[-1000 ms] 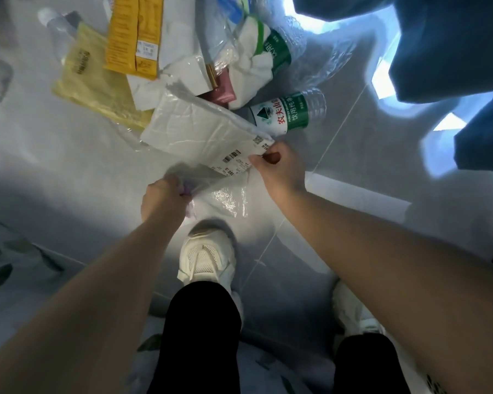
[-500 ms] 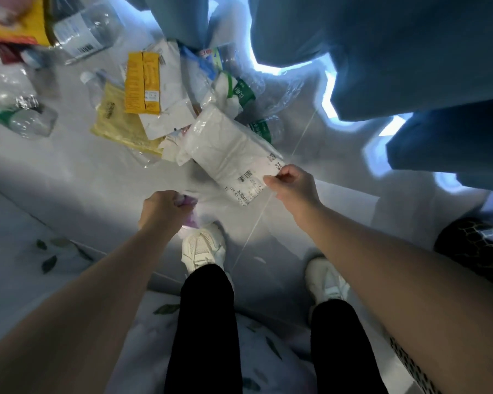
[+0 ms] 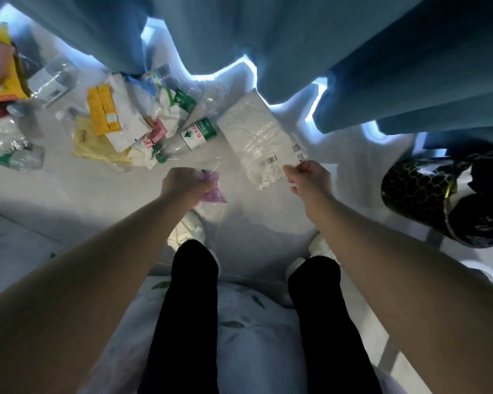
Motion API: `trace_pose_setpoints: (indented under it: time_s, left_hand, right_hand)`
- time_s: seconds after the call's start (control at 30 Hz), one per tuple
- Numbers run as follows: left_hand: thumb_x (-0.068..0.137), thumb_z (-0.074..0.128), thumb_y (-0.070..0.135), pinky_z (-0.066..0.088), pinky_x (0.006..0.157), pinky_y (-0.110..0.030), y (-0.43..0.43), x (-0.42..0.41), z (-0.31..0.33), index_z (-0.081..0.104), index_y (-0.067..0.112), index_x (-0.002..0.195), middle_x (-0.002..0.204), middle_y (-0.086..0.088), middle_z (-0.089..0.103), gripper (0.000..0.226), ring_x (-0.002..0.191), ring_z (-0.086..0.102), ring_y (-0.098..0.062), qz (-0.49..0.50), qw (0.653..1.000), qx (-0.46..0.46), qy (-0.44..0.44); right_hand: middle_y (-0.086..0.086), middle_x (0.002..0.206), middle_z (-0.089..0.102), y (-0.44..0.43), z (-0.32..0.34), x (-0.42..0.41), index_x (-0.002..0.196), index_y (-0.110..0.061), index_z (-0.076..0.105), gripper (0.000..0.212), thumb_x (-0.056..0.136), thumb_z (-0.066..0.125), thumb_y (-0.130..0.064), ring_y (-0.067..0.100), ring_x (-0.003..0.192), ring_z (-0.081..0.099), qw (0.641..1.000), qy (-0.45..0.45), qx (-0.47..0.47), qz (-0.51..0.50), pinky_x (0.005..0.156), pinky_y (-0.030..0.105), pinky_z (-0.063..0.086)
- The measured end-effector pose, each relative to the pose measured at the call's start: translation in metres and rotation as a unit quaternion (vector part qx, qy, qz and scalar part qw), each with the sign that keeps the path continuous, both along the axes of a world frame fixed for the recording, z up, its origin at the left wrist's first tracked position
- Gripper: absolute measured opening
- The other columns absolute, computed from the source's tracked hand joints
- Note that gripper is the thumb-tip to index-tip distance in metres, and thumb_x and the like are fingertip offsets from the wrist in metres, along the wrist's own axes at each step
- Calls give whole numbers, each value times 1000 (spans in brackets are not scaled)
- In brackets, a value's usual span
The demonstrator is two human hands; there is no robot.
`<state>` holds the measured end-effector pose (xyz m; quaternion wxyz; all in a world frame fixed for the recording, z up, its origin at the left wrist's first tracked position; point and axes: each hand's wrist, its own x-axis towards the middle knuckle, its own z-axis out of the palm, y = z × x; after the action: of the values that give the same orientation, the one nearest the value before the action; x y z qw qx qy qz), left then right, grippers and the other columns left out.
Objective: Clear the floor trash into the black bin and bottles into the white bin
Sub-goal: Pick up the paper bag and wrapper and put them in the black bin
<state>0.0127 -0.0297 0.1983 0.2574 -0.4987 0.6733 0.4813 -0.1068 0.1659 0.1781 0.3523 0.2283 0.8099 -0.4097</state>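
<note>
My right hand (image 3: 308,177) pinches the corner of a white plastic package (image 3: 256,135) with a barcode label and holds it up off the floor, right of the pile. My left hand (image 3: 182,184) grips a crumpled purple wrapper (image 3: 212,187) together with some clear film. The black bin (image 3: 427,191), patterned with gold lines and lined with a black bag, stands at the right edge. On the floor lies a green-labelled bottle (image 3: 188,139), another green-labelled bottle (image 3: 182,99) behind it, a large clear bottle (image 3: 52,83) and a crushed bottle (image 3: 20,159). No white bin shows.
A trash pile on the pale floor holds a yellow box (image 3: 103,113), a yellow bag (image 3: 94,143) and white papers (image 3: 131,129). Blue curtains (image 3: 325,52) hang ahead. My black-trousered legs and white shoes (image 3: 187,230) stand near a leaf-patterned sheet (image 3: 251,317).
I have straightened up and turned right, so the black bin came into view. My right hand lifted the white package off the pile and carried it right. My left hand keeps its wrapper.
</note>
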Motion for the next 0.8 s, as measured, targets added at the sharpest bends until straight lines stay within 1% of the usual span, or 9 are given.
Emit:
trace_pose_setpoints:
  time_s: [0.13,0.23,0.3,0.37,0.43,0.53,0.6,0.7,0.8]
  left_hand:
    - [83,72,21,56,74,-34,33,-21,27,72,9,105,85,-4,72,25,65,69,-8,-39,999,20,16]
    - [80,74,23,58,77,-41,65,-36,45,72,9,106,88,-10,74,29,82,72,-22,-59,998,29,19]
    - [80,75,21,54,61,-27,93,-51,56,72,9,106,89,-9,74,29,82,71,-21,-67,997,29,24]
    - [80,75,18,46,48,-18,126,-70,68,72,8,99,76,-3,74,22,67,70,-11,-72,996,34,34]
    - [81,74,13,42,43,-13,163,-91,81,70,9,93,58,3,69,14,50,63,1,-81,995,40,39]
    - [82,70,2,43,41,-10,221,-124,98,67,8,86,44,10,62,8,40,60,1,-108,991,72,42]
    - [80,71,0,50,47,-15,259,-145,103,69,4,85,50,4,66,7,48,66,-8,-123,987,95,41]
    - [78,73,7,40,45,-13,314,-176,107,69,10,77,67,1,71,5,61,64,-9,-173,981,76,47]
    - [73,77,19,41,60,-20,362,-200,106,73,11,81,92,-6,74,12,75,62,-15,-228,970,67,46]
  right_hand:
    - [1,66,58,40,17,2,68,-18,50,27,82,74,-20,16,63,51,997,-8,-12,-71,66,33,49]
    - [2,66,58,79,31,2,68,-18,50,27,82,73,-18,15,62,50,994,-7,-24,-106,66,34,48]
    - [4,69,59,113,42,-1,67,-17,50,27,82,73,-19,17,67,52,992,0,-24,-120,68,36,50]
    - [5,69,59,153,54,-6,68,-17,51,27,82,74,-21,18,68,52,990,1,-22,-140,68,36,51]
    - [4,67,58,196,67,-11,66,-17,50,29,81,75,-22,18,65,51,987,1,-23,-161,64,35,48]
    - [6,65,55,261,85,-21,63,-18,50,31,78,78,-19,17,63,47,981,16,-17,-190,63,34,42]
    - [2,63,55,303,97,-29,63,-18,50,31,79,77,-18,16,61,47,974,26,-14,-226,64,34,43]
    - [1,67,56,360,115,-44,68,-17,51,28,82,75,-18,15,64,51,958,33,-19,-285,70,33,48]
    - [2,71,56,406,122,-51,71,-16,51,26,82,75,-21,16,69,52,939,54,-1,-341,73,34,50]
